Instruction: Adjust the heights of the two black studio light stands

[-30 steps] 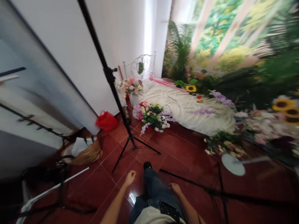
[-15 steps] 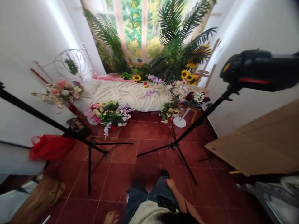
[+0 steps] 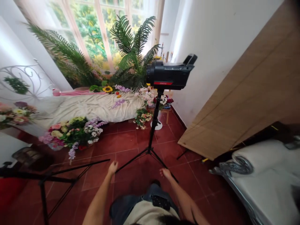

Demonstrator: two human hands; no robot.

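Bare forearms, blue jeans [image 3: 131, 204], a studded black belt [image 3: 160, 202] and pale top [image 3: 147, 215].

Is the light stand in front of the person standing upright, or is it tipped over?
Upright. The light stand rises straight from its spread tripod legs on the red tile floor and carries the black studio light on top. Neither hand touches it.

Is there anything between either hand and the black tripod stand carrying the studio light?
Nothing visible. The left hand and right hand hang empty over bare red floor tiles, with the black tripod stand just beyond and between them. Its spread legs reach the floor near both hands; no object lies in the gap.
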